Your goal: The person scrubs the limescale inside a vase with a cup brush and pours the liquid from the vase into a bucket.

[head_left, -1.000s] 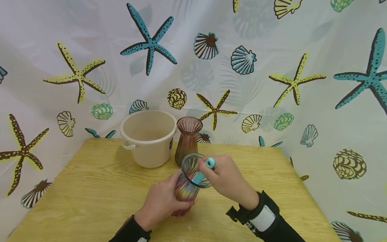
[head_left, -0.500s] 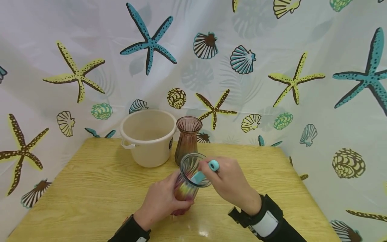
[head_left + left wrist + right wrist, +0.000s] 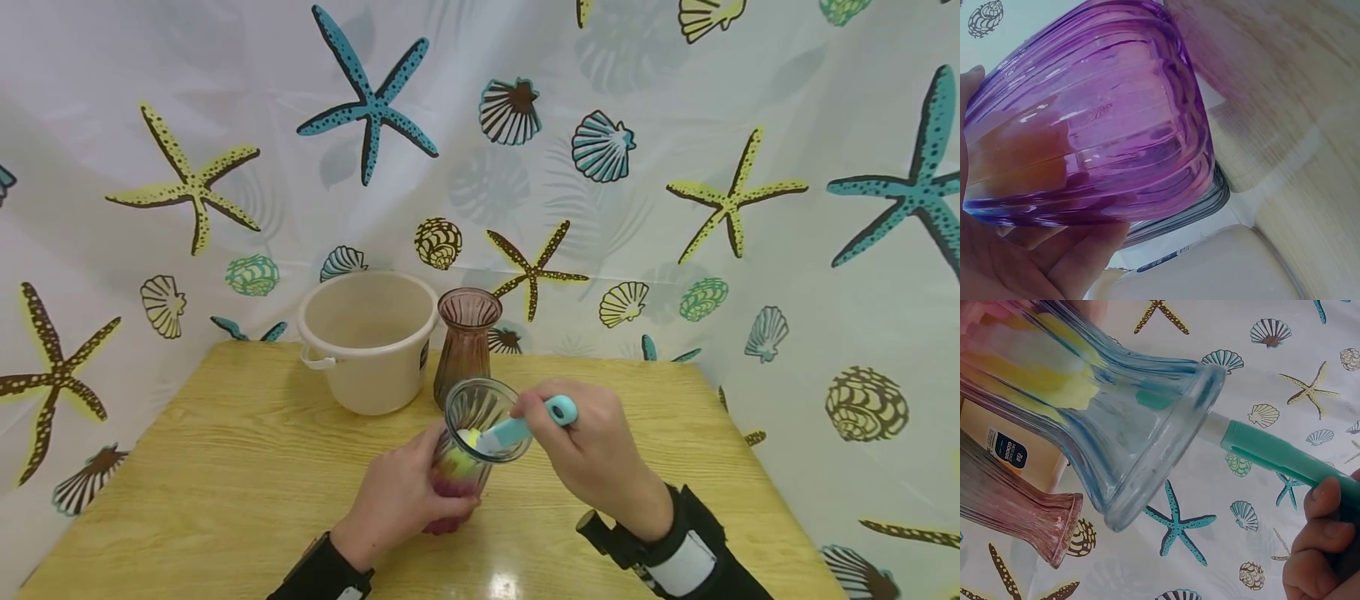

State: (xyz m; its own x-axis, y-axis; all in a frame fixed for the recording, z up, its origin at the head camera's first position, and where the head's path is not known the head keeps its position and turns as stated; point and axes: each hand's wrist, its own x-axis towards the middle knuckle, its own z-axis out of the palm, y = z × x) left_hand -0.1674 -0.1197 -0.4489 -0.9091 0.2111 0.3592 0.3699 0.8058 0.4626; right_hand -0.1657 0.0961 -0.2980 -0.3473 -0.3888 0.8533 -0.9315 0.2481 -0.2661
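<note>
My left hand (image 3: 393,500) grips a ribbed glass vase (image 3: 459,477), purple-pink at the base and bluish-clear at the flared rim. The vase is tilted, its mouth leaning up and right. In the left wrist view, its purple base (image 3: 1122,119) is lifted over the table, with my fingers around the side. My right hand (image 3: 588,450) grips the turquoise handle of a bottle brush (image 3: 517,431), which slants down through the vase mouth. Inside the vase, a yellow and pale brush head (image 3: 1063,372) shows through the glass in the right wrist view.
Behind the hands, a cream bucket (image 3: 367,379) with a side handle stands at the back left. Right beside it is a mauve ribbed glass vase (image 3: 463,354). The wooden table (image 3: 225,475) meets a curtain (image 3: 637,225) printed with starfish and shells.
My right hand has moved right, drawing the handle farther out of the vase. The yellow brush head now shows nearer the mouth. My left hand and the vase have barely shifted.
</note>
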